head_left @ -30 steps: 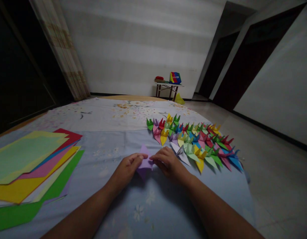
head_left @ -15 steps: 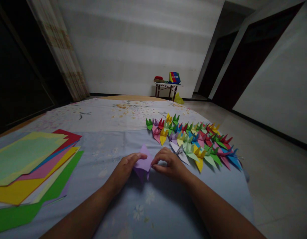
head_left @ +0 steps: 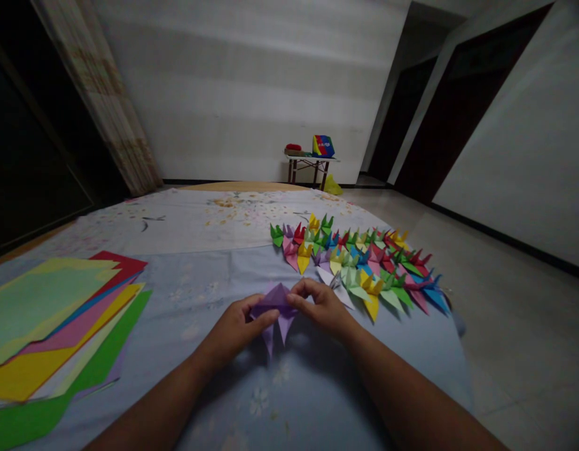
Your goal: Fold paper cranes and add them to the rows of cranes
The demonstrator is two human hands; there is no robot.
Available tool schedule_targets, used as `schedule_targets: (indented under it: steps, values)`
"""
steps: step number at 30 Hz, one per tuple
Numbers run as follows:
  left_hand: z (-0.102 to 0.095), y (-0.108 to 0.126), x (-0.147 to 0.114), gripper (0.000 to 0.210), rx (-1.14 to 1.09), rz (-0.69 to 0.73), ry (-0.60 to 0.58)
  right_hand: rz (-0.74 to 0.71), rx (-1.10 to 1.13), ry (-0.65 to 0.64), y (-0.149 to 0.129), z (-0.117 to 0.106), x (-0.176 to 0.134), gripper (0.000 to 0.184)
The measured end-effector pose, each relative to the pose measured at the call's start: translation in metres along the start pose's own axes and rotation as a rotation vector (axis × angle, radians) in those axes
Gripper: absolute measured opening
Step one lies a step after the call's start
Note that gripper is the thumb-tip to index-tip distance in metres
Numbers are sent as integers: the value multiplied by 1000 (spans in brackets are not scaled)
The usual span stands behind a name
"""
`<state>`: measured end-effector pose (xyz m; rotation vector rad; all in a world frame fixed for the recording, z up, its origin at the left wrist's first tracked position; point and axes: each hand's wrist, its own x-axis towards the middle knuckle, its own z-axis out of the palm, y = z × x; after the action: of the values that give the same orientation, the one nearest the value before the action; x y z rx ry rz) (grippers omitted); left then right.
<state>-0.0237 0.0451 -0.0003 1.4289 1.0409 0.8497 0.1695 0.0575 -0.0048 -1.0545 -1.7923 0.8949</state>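
A purple folded origami paper (head_left: 277, 299) is held between both hands just above the blue cloth. Its upper part forms a wide peak, and two narrow points hang down toward me. My left hand (head_left: 242, 322) pinches its left side, thumb across the front. My right hand (head_left: 320, 307) grips the right side between thumb and index finger. Beyond my right hand stand rows of folded paper cranes (head_left: 350, 275) in many colours, the nearest ones white, yellow and green.
At the left lies a fanned stack of coloured paper sheets (head_left: 59, 307). A blue floral tablecloth (head_left: 195, 288) covers the near table, with a white floral cloth (head_left: 186, 216) farther back. By the far wall, a small table (head_left: 311, 160) carries a multicoloured box (head_left: 323, 146).
The purple paper has gone from a tall shape to a wide peak with two points hanging down. My left thumb has moved lower, and my right fingers now lie on its right side.
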Motion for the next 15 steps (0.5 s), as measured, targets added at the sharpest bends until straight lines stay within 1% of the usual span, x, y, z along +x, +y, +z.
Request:
schedule_targets:
  steps: [4, 6, 8, 11, 15]
  values:
    - [3, -1, 2, 23, -21, 25, 65, -131, -155, 77, 0, 6, -4, 16]
    - [4, -2, 2, 21, -51, 38, 121, -200, -224, 90, 0, 8, -6, 11]
    - [5, -1, 3, 23, -73, 38, 190, -269, -278, 87, 0, 9, -7, 6]
    - [6, 1, 1, 32, -78, 33, 262, -340, -305, 59, 1, 10, -8, 22]
    - [10, 2, -4, 47, 16, 95, 265, -353, -310, 63, 5, 10, -7, 38]
